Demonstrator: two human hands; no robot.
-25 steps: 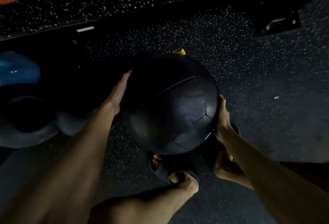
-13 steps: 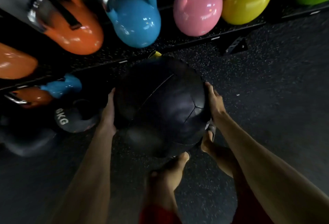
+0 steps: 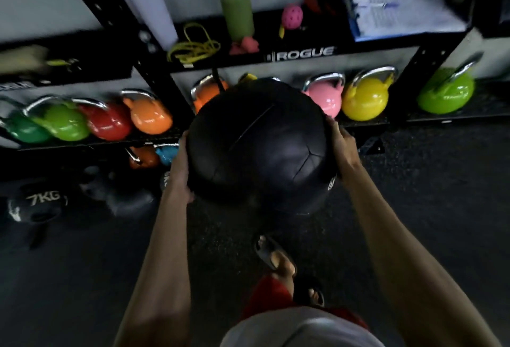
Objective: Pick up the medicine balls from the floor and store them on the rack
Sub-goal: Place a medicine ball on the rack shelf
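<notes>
Two hands share the load: our left hand (image 3: 182, 172) and right hand (image 3: 342, 143) cup the black medicine ball (image 3: 259, 148), fingers curved round its sides, above the floor (image 3: 427, 208) before the rack (image 3: 303, 55). Next, we reckon, comes lifting it onto a free spot there.

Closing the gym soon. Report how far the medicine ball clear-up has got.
Done: the black medicine ball is off the floor. In hand: the left hand and right hand grip its sides, holding it in front of the rack and its kettlebell row. Left: set it on the rack; no shelf holds it yet. No other medicine balls show.
</notes>
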